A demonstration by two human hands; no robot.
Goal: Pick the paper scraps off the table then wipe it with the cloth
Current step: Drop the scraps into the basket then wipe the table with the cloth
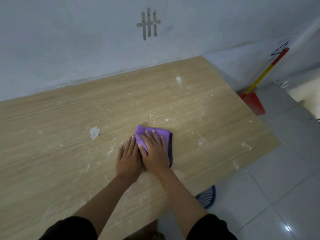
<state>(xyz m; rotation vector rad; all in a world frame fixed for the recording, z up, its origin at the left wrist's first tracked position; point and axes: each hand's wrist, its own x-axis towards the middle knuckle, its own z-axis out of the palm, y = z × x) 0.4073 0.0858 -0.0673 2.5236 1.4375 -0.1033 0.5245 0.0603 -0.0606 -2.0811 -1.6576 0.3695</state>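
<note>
The right hand (155, 153) lies flat over the small folded purple cloth (142, 134), so we see only its far strip and dark right hem. At five o'clock from it, the pale wood-grain table (52, 161) hides most of a blue mesh basket (207, 196). The white flecks (179, 79) at one o'clock are too small for us to tell paper from smear.

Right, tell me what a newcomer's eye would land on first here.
The folded purple cloth with a dark edge stands out mid-table, pressed flat under the right hand, with the left hand flat beside it. Left of them a torn white paper scrap lies on the smeared light wooden table. On the floor past the table's far right corner stands a red dustpan with a yellow-and-red handle.
</note>
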